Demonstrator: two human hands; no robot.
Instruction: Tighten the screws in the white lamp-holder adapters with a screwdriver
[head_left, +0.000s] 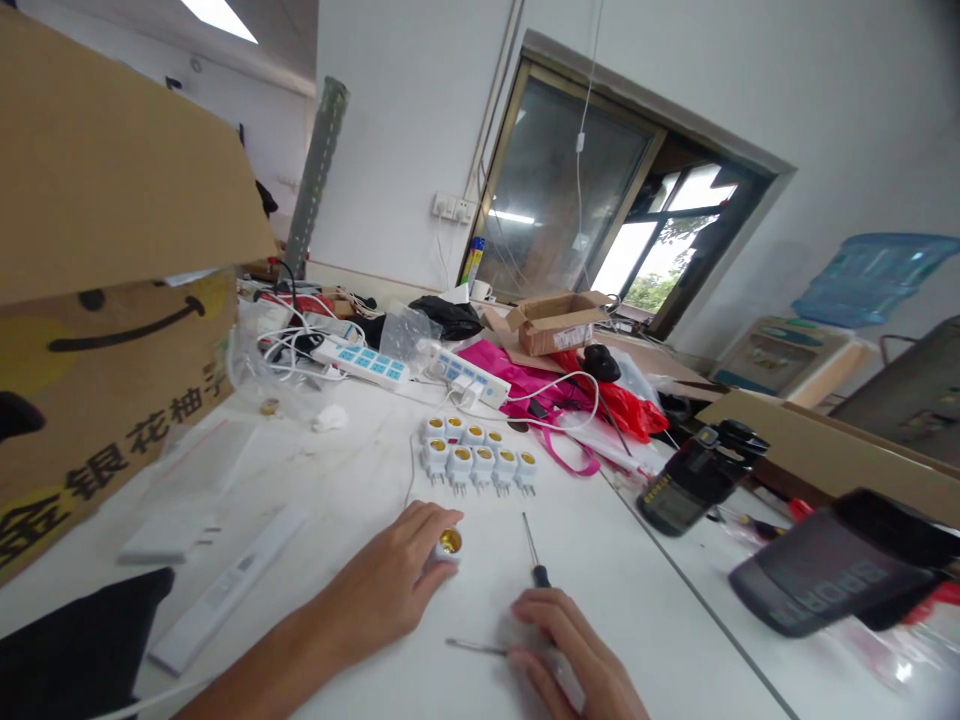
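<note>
From the head view, the left hand [394,575] pinches a white lamp socket [450,545] between thumb and fingers, above the near middle of the tabletop [645,625]. The right hand [566,642], blurred, curls at the end of a screwdriver [476,647] whose blade points left; how firmly its fingers close I cannot tell. A black-handled screwdriver [540,576] lies just beyond that hand. Farther in, nine more sockets [483,462] stand in two rows. Behind them, power strips [367,362], loops of white cord [592,400] and a pink bag [491,362] crowd the far edge. A big cardboard box [112,400] blocks the left edge, with a long white box [229,590] nearer. Two dark bottles, one upside [679,490] and one nearer [810,575], sit past the seam on the right.
</note>
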